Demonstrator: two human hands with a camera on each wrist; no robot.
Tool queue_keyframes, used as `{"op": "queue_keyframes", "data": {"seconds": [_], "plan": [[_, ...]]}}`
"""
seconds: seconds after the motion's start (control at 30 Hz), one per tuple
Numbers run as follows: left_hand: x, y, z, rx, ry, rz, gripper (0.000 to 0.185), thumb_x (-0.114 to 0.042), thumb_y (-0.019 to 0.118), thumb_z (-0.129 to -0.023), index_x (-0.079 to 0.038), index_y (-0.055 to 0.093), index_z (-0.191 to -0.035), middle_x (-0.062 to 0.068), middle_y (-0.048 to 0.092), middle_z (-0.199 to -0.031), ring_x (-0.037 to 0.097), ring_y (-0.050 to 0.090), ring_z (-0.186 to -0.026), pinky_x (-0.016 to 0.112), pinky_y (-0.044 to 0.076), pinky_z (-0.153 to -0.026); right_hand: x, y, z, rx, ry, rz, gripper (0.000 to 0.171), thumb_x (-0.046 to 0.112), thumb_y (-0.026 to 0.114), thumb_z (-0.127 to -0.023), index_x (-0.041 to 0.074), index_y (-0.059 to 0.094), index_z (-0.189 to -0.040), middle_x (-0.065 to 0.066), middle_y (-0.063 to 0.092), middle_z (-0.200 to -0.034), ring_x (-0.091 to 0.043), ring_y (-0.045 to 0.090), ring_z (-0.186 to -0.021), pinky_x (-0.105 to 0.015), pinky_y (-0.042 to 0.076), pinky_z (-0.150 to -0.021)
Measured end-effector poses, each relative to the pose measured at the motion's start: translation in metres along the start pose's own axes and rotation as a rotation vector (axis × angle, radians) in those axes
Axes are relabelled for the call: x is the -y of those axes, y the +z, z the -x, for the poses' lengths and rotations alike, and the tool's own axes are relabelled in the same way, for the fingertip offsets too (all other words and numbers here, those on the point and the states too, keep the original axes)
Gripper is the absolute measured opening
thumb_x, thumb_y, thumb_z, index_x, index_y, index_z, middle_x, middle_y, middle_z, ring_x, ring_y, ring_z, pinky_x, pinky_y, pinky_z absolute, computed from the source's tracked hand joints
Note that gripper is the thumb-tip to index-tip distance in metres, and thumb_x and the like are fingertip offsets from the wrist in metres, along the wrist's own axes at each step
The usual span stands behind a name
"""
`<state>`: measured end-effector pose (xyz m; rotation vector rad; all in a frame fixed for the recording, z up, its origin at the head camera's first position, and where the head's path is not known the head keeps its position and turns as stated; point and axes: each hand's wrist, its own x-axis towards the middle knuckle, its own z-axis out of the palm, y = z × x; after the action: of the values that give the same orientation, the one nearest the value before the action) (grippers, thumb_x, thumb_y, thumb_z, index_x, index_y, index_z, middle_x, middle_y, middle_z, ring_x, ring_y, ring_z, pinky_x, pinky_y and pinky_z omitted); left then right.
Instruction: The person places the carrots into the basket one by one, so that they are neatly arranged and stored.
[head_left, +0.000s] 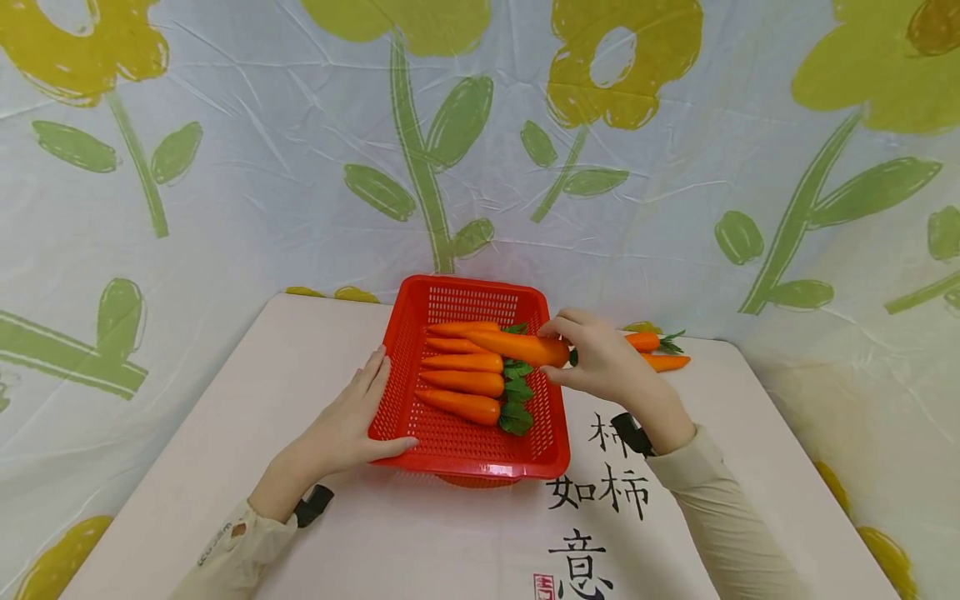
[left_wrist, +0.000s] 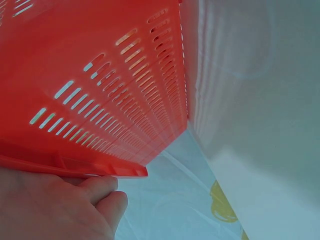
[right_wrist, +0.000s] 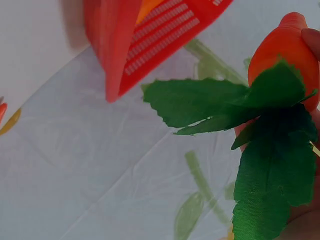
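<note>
A carrot (head_left: pixel 517 347) is pinched by the right hand (head_left: pixel 600 360) above the basket (head_left: pixel 551 454), steadied by the flat, open left hand (head_left: pixel 348 425).

Left hand (head_left: pixel 347 425) lies flat, fingers straight; right hand (head_left: pixel 600 357) is raised, fingers curled in a grip.

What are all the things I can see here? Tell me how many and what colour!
Basket: one, red, slotted plastic, middle of the table.
Carrots in the basket: five, orange with green leaves, lying side by side.
Held carrot: one, orange, above the basket's right side.
Carrots on the table: two, orange, right of the basket, behind the right hand.
Table: one, pale pink, black characters near the front.
Backdrop cloth: one, white with yellow flowers and green leaves.
Left hand: rests on the basket's left rim.
Right hand: holds the carrot's leafy end.
</note>
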<state>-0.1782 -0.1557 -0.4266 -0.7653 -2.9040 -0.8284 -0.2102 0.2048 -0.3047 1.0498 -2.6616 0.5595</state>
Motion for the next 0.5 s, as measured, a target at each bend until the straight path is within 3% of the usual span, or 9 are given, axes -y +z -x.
{"op": "queue_keyframes", "data": {"seconds": [0.23, 0.5], "plan": [[0.0, 0.0, 0.0, -0.001, -0.001, -0.001, 0.126, -0.075, 0.064, -0.078, 0.002, 0.004, -0.157, 0.011, -0.003, -0.166, 0.03, 0.009, -0.151, 0.05, 0.019, -0.119, 0.018, 0.016, -0.016, 0.101, -0.006, 0.03, 0.034, 0.018, 0.082, -0.079, 0.007, 0.069, -0.108, -0.001, 0.061, -0.1, -0.015, 0.051, -0.074, -0.029, 0.047, -0.064], [0.0, -0.001, 0.001, -0.005, 0.002, 0.004, 0.124, -0.073, 0.065, -0.079, 0.004, 0.006, -0.157, 0.013, -0.002, -0.166, 0.031, 0.008, -0.151, 0.051, 0.019, -0.119, 0.032, 0.036, -0.031, 0.262, -0.02, 0.062, 0.033, 0.021, 0.08, -0.082, 0.007, 0.069, -0.109, -0.002, 0.06, -0.1, -0.016, 0.055, -0.08, -0.03, 0.052, -0.072]]}}
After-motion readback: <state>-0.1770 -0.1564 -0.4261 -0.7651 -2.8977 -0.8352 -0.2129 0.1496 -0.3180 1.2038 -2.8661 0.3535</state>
